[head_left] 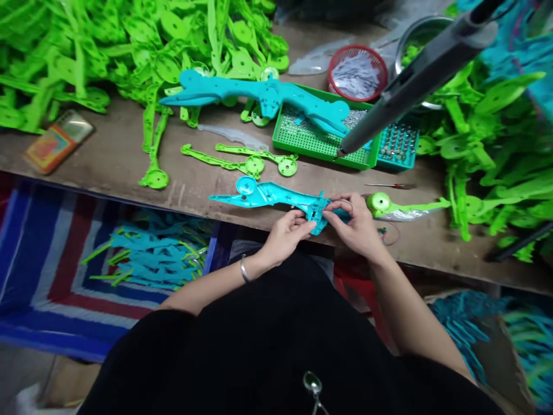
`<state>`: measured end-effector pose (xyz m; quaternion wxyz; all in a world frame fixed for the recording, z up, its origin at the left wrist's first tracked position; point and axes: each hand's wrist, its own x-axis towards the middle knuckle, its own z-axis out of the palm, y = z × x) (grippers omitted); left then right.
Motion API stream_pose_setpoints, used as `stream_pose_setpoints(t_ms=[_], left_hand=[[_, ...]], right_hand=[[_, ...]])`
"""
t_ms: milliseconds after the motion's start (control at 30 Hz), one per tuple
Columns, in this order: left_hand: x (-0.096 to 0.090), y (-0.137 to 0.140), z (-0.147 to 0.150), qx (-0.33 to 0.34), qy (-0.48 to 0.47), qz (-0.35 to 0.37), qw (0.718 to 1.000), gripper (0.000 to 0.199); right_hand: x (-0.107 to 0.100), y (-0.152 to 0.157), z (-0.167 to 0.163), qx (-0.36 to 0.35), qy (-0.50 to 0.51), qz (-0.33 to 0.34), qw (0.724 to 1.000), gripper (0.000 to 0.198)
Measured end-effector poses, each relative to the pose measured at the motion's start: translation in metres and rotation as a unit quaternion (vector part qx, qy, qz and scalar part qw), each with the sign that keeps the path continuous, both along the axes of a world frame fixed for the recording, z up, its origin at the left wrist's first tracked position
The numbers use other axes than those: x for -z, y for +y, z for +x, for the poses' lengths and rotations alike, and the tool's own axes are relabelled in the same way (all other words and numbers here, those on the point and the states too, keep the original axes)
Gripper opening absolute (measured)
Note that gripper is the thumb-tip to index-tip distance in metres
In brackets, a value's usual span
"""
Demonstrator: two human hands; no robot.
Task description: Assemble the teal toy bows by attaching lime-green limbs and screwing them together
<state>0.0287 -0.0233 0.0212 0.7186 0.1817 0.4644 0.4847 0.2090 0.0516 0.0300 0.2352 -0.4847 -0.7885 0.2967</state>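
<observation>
A turquoise plastic shell half (276, 194) lies hollow side up over the front of the bench, its pointed end toward the left. My left hand (288, 233) is closed on its bracket-like middle, thumb on the near edge. At the right of that middle, my right hand (355, 225) pinches a thin dark wire that loops by the fingertips; the right end of the shell is partly hidden beneath this hand. Beside my right wrist lies a thin reddish wire (394, 226) with a small green piece on it. A lime-green arm part (382, 203) rests just past my right hand.
A second turquoise shell (228, 89) lies across a green tray (324, 153) of small metal parts. Behind are a red basket (332, 78) and lime-green heaps (151, 40). A screwdriver (395, 185) lies to the right. A grey pole (415, 75) slants overhead. A lined bin (56, 259) stands lower left.
</observation>
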Motion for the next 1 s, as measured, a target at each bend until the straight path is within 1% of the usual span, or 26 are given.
stream_pose_setpoints(t_ms=[167,300,467,633,767,867,1000], left_hand=[[0.0,0.007,0.008,-0.042,-0.046,0.004,0.998,0.043],[0.002,0.011,0.01,-0.032,-0.07,0.005,0.997,0.042],[0.004,0.008,0.007,-0.037,-0.029,0.033,0.998,0.046],[0.004,0.007,0.007,-0.044,0.01,0.036,0.998,0.047],[0.003,0.006,0.009,-0.061,0.019,0.024,0.998,0.045],[0.003,0.006,0.009,-0.06,0.025,0.015,0.998,0.049],[0.004,0.006,0.005,-0.039,0.06,0.0,0.997,0.054]], right_hand=[[-0.007,-0.006,-0.007,-0.006,0.001,-0.017,1.0,0.016],[-0.007,-0.007,-0.012,0.01,0.017,-0.027,0.999,0.015],[-0.01,-0.009,-0.014,0.01,0.035,-0.037,0.999,0.01],[-0.011,-0.01,-0.013,0.019,0.049,-0.013,0.999,0.005],[-0.009,-0.012,-0.013,0.045,0.071,-0.024,0.996,0.005],[-0.009,-0.01,-0.011,0.07,0.112,-0.023,0.991,0.008],[-0.016,0.008,0.004,0.142,0.177,0.035,0.973,0.01]])
